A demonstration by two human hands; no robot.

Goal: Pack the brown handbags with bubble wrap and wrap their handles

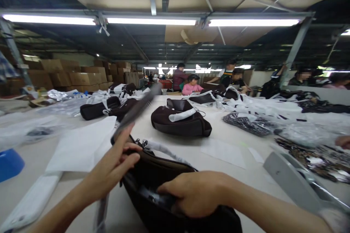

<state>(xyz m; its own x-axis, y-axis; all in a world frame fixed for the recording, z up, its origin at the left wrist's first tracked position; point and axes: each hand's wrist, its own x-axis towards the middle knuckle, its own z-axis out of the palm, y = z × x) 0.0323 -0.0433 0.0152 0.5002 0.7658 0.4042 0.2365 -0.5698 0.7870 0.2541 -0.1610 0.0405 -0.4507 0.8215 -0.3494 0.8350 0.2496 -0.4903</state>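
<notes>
A dark bag (153, 189) with its top unzipped stands at the table's front edge. My left hand (117, 164) is at the bag's left rim, thumb and fingers closed around the edge beside a blurred dark strap (139, 107). Inside the opening is my right hand (195, 193), its fingertips hidden in the bag near some clear plastic (155, 194); what they hold, if anything, cannot be made out. Behind the open bag lies another dark bag (180, 120) with a white-wrapped handle.
White paper (82, 145) and a blue object (10, 164) lie left. More wrapped bags (100, 107) sit behind. At right are a grey device (292, 178), a bag of dark straps (248, 123) and another person's hand (343, 142). People work farther back.
</notes>
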